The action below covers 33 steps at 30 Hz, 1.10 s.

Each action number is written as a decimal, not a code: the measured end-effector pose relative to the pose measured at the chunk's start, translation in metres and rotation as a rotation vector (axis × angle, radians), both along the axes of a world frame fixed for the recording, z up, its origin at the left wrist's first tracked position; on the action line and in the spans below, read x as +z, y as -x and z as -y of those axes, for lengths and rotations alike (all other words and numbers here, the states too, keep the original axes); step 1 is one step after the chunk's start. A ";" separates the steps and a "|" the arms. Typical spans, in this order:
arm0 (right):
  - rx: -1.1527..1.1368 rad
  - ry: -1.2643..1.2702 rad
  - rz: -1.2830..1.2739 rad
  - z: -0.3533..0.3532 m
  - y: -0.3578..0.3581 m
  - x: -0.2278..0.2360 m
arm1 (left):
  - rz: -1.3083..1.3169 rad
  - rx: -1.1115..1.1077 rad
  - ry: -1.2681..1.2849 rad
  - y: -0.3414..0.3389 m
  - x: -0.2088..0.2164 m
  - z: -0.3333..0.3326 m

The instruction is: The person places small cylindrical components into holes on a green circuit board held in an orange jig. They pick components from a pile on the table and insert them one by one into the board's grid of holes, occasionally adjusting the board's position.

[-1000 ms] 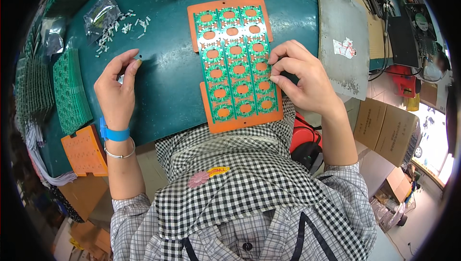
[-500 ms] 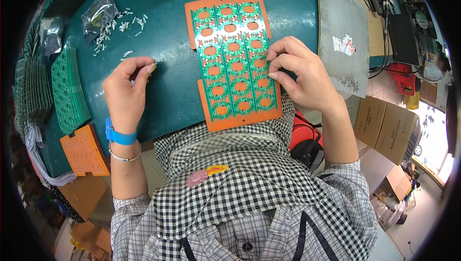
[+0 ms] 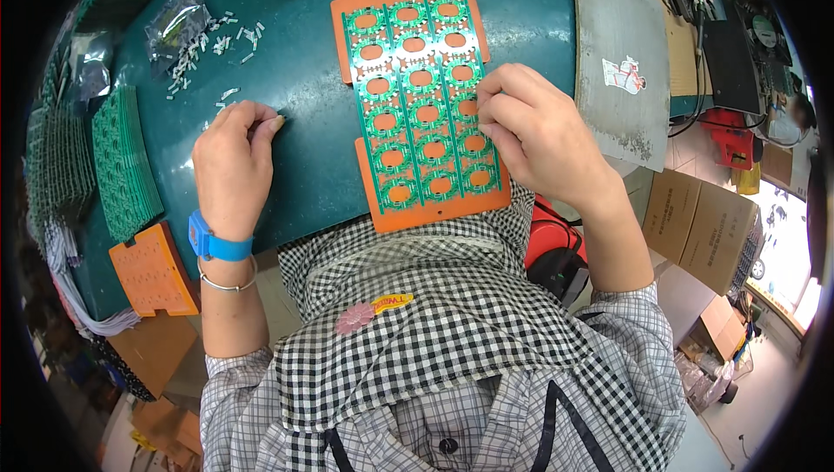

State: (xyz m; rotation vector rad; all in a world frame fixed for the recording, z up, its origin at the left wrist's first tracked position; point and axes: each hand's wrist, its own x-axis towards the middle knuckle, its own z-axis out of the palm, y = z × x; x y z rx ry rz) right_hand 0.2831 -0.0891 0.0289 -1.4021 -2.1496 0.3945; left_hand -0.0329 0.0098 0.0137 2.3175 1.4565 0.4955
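A panel of green circuit boards (image 3: 427,113) with oval openings lies on an orange carrier plate (image 3: 382,220) in front of me. At the panel's right edge, the fingers of my right hand (image 3: 539,133) are pinched together over the boards; whatever they hold is too small or hidden. My left hand (image 3: 230,163), wearing a blue wristband, is just above the table left of the panel. Its thumb and forefinger press together on something I cannot make out. Small white parts (image 3: 185,63) are scattered beyond this hand, beside a clear plastic bag (image 3: 176,20).
Stacks of green boards (image 3: 126,163) stand along the left, with another orange plate (image 3: 154,272) at the table's near-left edge. A worn grey sheet (image 3: 618,55) lies on the right. Past it are cables and a cardboard box (image 3: 699,229). White wires (image 3: 95,320) hang at the left.
My right hand has moved slightly left and up along the panel's edge, its fingers closer together. The left hand has turned and dropped a little, still pinched. Panel and plate have shifted very slightly.
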 end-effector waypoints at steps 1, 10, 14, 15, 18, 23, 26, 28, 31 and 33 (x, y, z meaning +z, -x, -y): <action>-0.006 -0.002 -0.010 0.000 0.000 -0.001 | 0.060 0.029 0.047 -0.003 0.002 0.002; 0.030 0.047 0.031 0.000 0.004 0.002 | 0.747 -0.016 0.659 -0.023 0.009 0.025; 0.004 0.080 0.033 0.002 0.001 0.007 | 0.866 -0.048 0.779 -0.033 0.013 0.034; 0.003 0.070 0.012 0.002 0.002 0.010 | 0.878 -0.037 0.793 -0.036 0.014 0.036; -0.004 0.040 -0.114 0.002 0.009 0.020 | 0.932 -0.060 0.793 -0.044 0.016 0.041; -0.031 0.052 -0.481 -0.004 0.042 0.016 | 0.980 -0.116 0.856 -0.054 0.018 0.051; -0.012 0.103 -0.598 -0.005 0.046 0.017 | 0.965 -0.144 0.855 -0.057 0.020 0.055; 0.009 0.110 -0.631 -0.004 0.048 0.013 | 0.886 -0.194 0.745 -0.057 0.020 0.056; 0.007 0.095 -0.546 -0.006 0.048 0.015 | 0.730 -0.243 0.532 -0.058 0.017 0.057; -0.044 0.074 -0.533 -0.007 0.049 0.013 | 0.651 -0.261 0.434 -0.059 0.024 0.057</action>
